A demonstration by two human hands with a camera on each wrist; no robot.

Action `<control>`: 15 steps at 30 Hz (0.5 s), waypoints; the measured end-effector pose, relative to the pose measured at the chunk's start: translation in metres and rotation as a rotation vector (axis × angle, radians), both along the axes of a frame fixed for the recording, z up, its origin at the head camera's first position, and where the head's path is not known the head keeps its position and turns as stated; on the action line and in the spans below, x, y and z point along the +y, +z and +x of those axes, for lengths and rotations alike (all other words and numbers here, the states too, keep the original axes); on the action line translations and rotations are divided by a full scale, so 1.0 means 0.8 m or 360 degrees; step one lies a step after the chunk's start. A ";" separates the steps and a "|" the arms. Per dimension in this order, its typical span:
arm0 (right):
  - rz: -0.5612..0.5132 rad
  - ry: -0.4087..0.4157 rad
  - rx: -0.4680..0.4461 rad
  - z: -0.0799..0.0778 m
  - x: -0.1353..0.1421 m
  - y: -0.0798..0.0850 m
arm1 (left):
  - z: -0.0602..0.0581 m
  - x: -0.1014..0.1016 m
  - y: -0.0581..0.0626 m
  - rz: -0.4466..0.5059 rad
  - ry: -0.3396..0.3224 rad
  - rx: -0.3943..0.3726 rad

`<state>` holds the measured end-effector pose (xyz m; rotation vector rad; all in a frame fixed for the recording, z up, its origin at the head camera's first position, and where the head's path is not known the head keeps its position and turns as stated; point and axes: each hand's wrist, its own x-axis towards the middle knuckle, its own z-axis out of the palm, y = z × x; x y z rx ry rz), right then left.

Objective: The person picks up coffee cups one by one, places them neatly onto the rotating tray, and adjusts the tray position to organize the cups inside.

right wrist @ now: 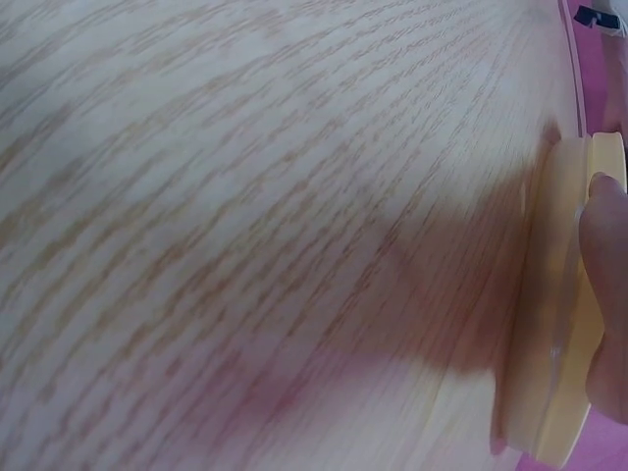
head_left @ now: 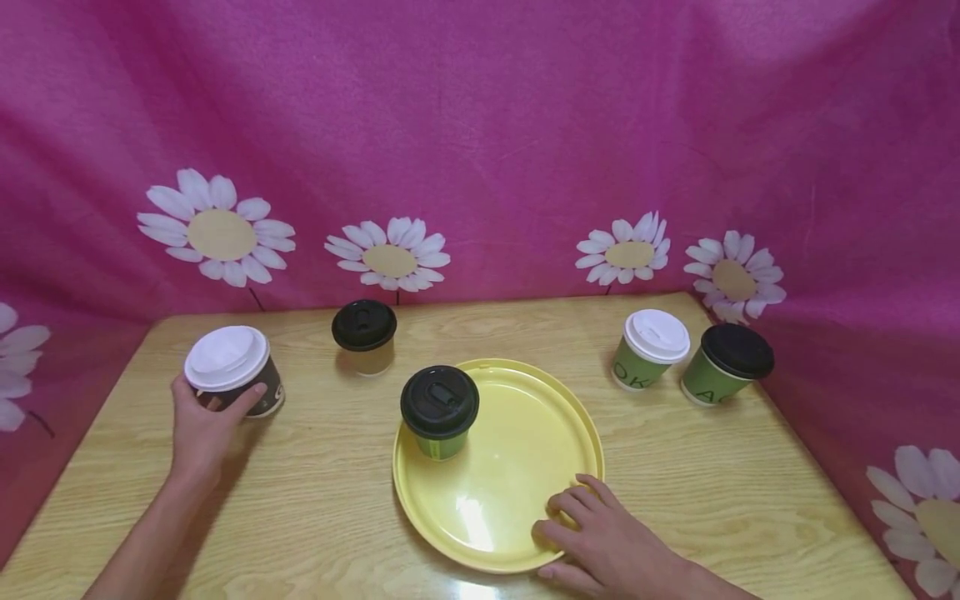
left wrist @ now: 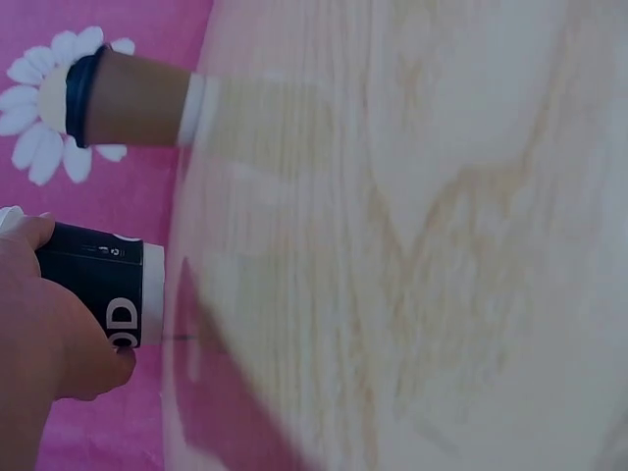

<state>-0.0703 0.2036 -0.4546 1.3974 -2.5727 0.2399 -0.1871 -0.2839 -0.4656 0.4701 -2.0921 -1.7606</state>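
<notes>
At the left of the table, my left hand grips a black paper cup with a white lid, thumb and fingers around its side. In the left wrist view this cup is upright relative to the table, its base close to the wood. My right hand holds the near right rim of a round yellow tray, fingers over the inside and thumb at the outer edge. The right wrist view shows the thumb against the tray's side. A green cup with a black lid stands on the tray's left part.
A brown cup with a black lid stands behind the tray, to the left. Two green cups stand at the right, one with a white lid, the other with a black lid. A pink cloth with daisies surrounds the wooden table.
</notes>
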 end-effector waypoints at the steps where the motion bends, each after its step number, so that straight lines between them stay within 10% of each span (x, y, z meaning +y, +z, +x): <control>1: -0.0002 -0.0001 0.0004 0.000 0.000 0.000 | 0.002 0.001 0.000 -0.0016 -0.0020 0.0018; 6: 0.0000 -0.0022 -0.0004 0.000 0.000 -0.001 | 0.007 0.003 -0.011 -0.0048 -0.0145 0.0144; 15: 0.0000 -0.0015 0.0020 0.000 -0.001 -0.001 | 0.058 0.058 0.059 -0.0076 -0.0345 0.0165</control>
